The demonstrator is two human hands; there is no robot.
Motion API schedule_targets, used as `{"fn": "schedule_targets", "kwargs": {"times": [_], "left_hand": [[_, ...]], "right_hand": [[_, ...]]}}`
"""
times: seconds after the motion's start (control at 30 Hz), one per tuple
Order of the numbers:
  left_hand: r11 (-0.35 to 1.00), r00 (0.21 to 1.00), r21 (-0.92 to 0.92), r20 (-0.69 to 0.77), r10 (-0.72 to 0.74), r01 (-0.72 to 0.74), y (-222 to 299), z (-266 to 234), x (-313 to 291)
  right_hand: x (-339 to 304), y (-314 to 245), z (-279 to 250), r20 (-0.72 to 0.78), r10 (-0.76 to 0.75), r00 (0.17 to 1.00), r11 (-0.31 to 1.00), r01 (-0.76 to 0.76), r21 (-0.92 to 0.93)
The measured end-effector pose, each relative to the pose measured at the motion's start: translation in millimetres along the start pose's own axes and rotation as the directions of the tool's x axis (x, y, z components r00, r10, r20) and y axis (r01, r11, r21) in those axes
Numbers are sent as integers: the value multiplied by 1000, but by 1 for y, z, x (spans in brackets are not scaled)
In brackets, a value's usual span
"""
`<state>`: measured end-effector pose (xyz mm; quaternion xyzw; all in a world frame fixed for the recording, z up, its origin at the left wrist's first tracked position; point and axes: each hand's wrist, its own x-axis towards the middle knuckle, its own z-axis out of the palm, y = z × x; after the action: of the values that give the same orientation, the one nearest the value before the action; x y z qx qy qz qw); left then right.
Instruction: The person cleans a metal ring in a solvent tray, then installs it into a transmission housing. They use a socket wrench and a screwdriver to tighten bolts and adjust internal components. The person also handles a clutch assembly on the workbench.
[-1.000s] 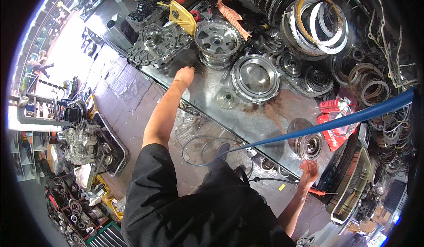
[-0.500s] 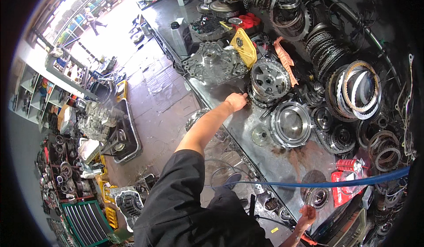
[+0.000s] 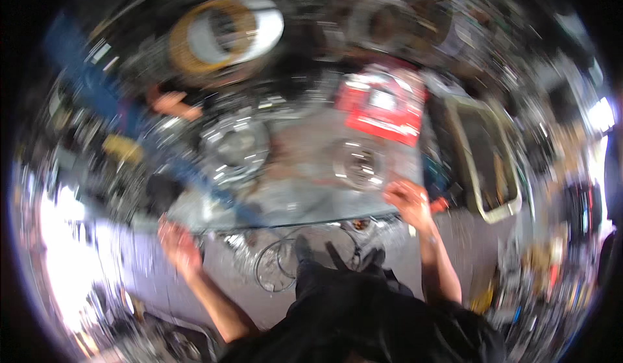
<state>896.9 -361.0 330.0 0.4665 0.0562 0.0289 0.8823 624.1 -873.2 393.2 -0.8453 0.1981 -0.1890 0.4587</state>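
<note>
The whole view is smeared by motion. My left hand (image 3: 180,246) is at the bench's front edge on the left, fingers extended and apparently empty. To the right, my right hand (image 3: 409,201) hovers by the front edge, just below a round metal part (image 3: 360,164). Its fingers look loosely bent, but blur hides whether anything is in them. A larger silvery ring-shaped part (image 3: 235,147) lies on the metal bench (image 3: 298,191) between the hands, farther back. Behind the round part is a red-and-clear plastic package (image 3: 384,103).
A blurred blue hose (image 3: 195,175) slants across the left side. Stacked tan and white rings (image 3: 214,35) sit at the back left, near an orange piece (image 3: 176,105). A pale-rimmed bin (image 3: 513,208) stands at the right. Cable loops (image 3: 276,266) lie on the floor by my feet.
My view has swung right to face the bench squarely. My left hand has come away from the drum-shaped part to the front edge. The right hand now shows more fully.
</note>
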Motion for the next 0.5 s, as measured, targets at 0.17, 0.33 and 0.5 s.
{"fn": "schedule_targets", "kwargs": {"times": [0.17, 0.33, 0.5], "left_hand": [[991, 991, -16, -21, 129, -130, -6, 158, -124], [999, 864, -38, 502, 42, -26, -48, 308, -256], [892, 658, 85, 645, -390, 445, -210, 495, -347]], "right_hand": [[-17, 9, -155, 1, 233, 973, 973, -233, -2], [-17, 117, -329, -36, 102, 994, 917, -108, -383], [51, 272, -442, -50, 544, 838, 680, -475, -559]]}}
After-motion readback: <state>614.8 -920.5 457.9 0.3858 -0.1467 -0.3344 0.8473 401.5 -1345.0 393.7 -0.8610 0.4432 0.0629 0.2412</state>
